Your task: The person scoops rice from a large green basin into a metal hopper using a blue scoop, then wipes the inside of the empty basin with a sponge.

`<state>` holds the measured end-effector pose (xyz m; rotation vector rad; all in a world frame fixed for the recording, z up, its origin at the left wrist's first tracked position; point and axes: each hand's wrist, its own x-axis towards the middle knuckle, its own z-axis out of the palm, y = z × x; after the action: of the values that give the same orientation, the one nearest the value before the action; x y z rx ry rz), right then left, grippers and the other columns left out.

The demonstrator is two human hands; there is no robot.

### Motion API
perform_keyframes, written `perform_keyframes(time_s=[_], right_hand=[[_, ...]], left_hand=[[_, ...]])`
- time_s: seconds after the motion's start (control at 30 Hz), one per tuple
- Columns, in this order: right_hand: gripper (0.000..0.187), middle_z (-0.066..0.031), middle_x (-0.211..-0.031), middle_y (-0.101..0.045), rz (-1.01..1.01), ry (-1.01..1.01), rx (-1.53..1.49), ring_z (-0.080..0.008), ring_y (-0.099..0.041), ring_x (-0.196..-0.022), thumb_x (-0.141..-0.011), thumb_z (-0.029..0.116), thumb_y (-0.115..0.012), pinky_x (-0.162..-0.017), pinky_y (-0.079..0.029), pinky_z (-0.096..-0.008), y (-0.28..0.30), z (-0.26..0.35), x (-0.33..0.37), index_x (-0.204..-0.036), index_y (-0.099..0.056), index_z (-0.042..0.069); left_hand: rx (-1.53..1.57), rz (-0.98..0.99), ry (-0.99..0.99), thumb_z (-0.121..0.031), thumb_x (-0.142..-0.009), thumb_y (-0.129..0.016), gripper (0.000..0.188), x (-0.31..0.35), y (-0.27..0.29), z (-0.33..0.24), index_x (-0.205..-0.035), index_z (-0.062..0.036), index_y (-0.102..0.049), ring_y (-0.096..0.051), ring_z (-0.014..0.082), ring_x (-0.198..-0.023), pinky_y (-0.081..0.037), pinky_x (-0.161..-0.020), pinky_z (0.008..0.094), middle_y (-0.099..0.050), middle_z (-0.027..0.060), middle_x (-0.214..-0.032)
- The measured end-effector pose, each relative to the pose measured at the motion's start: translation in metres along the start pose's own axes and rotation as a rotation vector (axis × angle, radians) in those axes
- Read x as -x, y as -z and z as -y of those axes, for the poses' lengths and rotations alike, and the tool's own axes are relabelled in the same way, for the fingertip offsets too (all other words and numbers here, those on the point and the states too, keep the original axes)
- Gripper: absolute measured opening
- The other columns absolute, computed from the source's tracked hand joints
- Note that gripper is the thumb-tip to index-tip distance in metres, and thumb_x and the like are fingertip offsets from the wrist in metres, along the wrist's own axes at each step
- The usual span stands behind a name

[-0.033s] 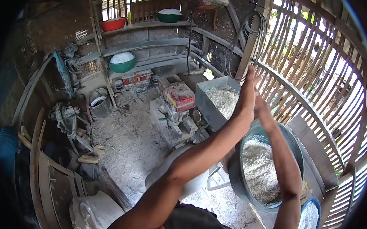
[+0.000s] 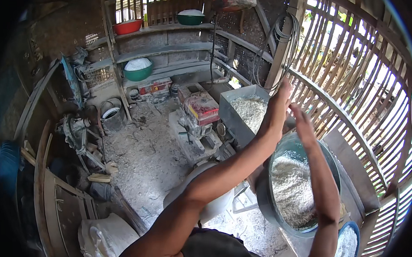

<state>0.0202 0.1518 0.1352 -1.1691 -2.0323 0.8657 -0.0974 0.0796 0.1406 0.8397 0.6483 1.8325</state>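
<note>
Both my arms reach forward to the right, hands raised with palms turned toward each other. My left hand (image 2: pixel 280 101) is upright with its fingers stretched out, holding nothing. Close beside it, a little lower, my right hand (image 2: pixel 303 123) is also stretched out flat, with nothing in it. A narrow gap shows between the palms. Below my right forearm stands a large round green tub (image 2: pixel 266 204) holding white, crumbly ground meal (image 2: pixel 289 182), partly hidden by that arm. Just beyond my left hand sits a square metal hopper (image 2: pixel 233 113) filled with similar pale meal (image 2: pixel 250 109).
A red-topped engine (image 2: pixel 199 106) stands left of the hopper. A white container (image 2: pixel 181 189) sits under my left arm; a white sack (image 2: pixel 105 241) lies lower left. Filled green (image 2: pixel 138 75) and red basins (image 2: pixel 129 27) rest on shelves. A slatted wall (image 2: pixel 350 71) bounds the right.
My hands have parted slightly: the right has shifted right and a little down from the left. The tub and hopper stay put.
</note>
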Motion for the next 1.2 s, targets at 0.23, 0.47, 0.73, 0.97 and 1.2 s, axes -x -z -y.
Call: perform_keyframes(time_s=[0.23, 0.47, 0.73, 0.97, 1.2], right_hand=[[0.012, -0.0132, -0.117, -0.069, -0.114, 0.412, 0.16, -0.0321, -0.049, -0.133, -0.082, 0.012, -0.066, -0.118, -0.025, -0.0478, 0.063, -0.063, 0.11, -0.083, -0.066, 0.001], [0.017, -0.0219, -0.135, -0.056, -0.103, 0.279, 0.526, -0.0414, -0.037, -0.139, -0.074, 0.009, -0.072, -0.117, -0.02, -0.056, 0.108, -0.168, 0.225, -0.087, -0.065, 0.002], [0.041, -0.0181, -0.138, -0.055, -0.278, 0.237, 0.497, -0.0401, -0.039, -0.138, -0.087, 0.015, -0.066, -0.116, -0.022, -0.053, 0.09, -0.136, 0.259, -0.125, -0.061, 0.001], [0.037, -0.0211, -0.123, -0.064, -0.442, 0.188, 0.316, -0.032, -0.062, -0.114, -0.092, 0.015, -0.067, -0.098, -0.046, -0.0369, 0.062, -0.15, 0.253, -0.123, -0.062, -0.004], [0.026, -0.0184, -0.107, -0.07, -0.482, 0.011, -0.011, -0.0237, -0.068, -0.095, -0.094, 0.014, -0.065, -0.081, -0.053, -0.0324, 0.058, -0.152, 0.262, -0.111, -0.067, -0.006]], left_hand=[[-0.658, 0.091, -0.653, -0.001, -0.084, -0.069, 0.014, 0.122, -0.038, 0.068, -0.086, -0.004, -0.056, -0.063, 0.0234, -0.083, -0.048, -0.076, 0.0355, -0.061, 0.0096, -0.086], [-1.084, 0.412, -0.456, 0.01, -0.073, -0.058, 0.027, 0.136, -0.023, 0.184, -0.098, -0.0015, -0.056, -0.059, 0.0331, -0.096, -0.047, -0.08, 0.0424, -0.058, 0.018, -0.102], [-1.216, 0.456, -0.496, -0.006, -0.084, -0.06, 0.053, 0.167, -0.055, 0.157, -0.136, -0.0019, -0.051, -0.034, 0.0408, -0.14, -0.025, -0.119, 0.0491, -0.037, 0.0225, -0.15], [-1.217, 0.29, -0.392, -0.009, -0.085, -0.064, 0.034, 0.178, -0.035, 0.177, -0.118, -0.0032, -0.063, -0.058, 0.0356, -0.118, -0.045, -0.102, 0.0437, -0.065, 0.0182, -0.117], [-1.125, 0.217, -0.37, -0.014, -0.087, -0.063, 0.024, 0.179, -0.037, 0.17, -0.107, -0.0006, -0.066, -0.066, 0.0341, -0.097, -0.051, -0.085, 0.0422, -0.069, 0.0181, -0.101]])
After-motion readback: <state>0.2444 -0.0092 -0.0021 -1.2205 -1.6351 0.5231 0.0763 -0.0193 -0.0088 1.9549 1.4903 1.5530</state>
